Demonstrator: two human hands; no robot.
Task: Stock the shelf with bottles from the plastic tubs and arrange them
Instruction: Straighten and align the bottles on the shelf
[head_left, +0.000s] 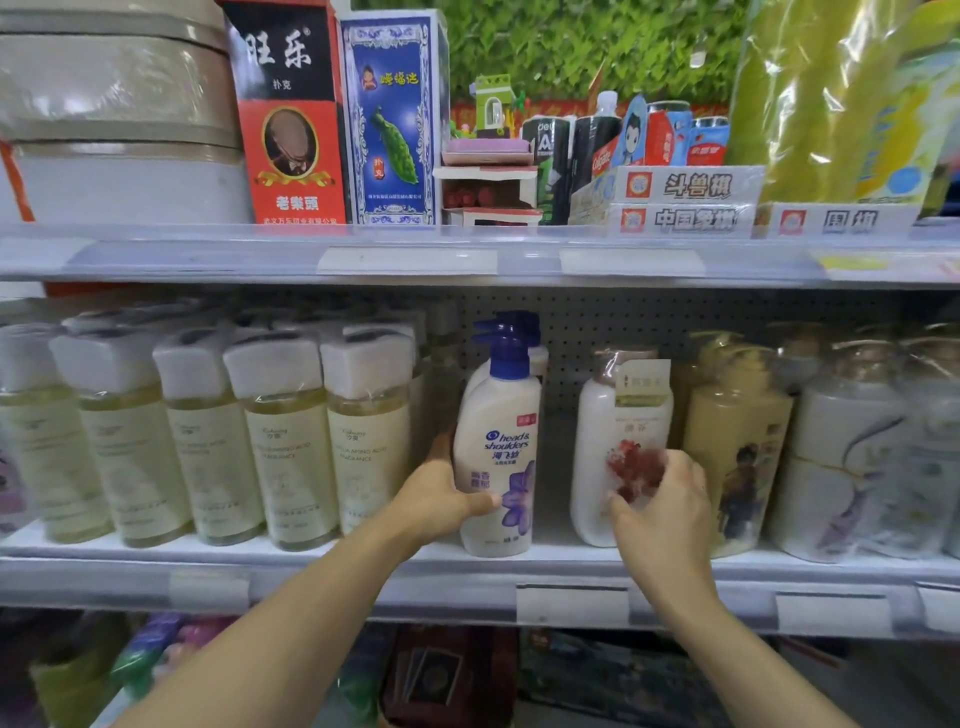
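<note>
Nearest to us, the front lip of the shelf (467, 582) carries blank price-tag holders. Just above it, our left hand (436, 499) grips the lower left side of a white Head & Shoulders pump bottle (498, 457), thumb across its front label and fingers curled behind; the bottle stands upright near the shelf's front edge. A second blue-pumped bottle (537, 353) stands directly behind it. Our right hand (670, 504) holds, with curled fingers, the lower right front of a white bottle with a red flower print (613, 441), also upright, with a bare gap of shelf between the two gripped bottles.

To the left, a tight row of pale yellow square-capped bottles (285, 441) touches side to side, with further rows behind. To the right stands a tan bottle in plastic wrap (737, 436), just beside the flowered one, then wrapped white bottles (852, 467). A perforated back panel (649, 322) closes the bay.

On the upper shelf (415, 254) we see a red card box (291, 119), a blue card box (395, 119), stacked game boxes (685, 202) and a yellow plastic-wrapped pack (831, 93).
</note>
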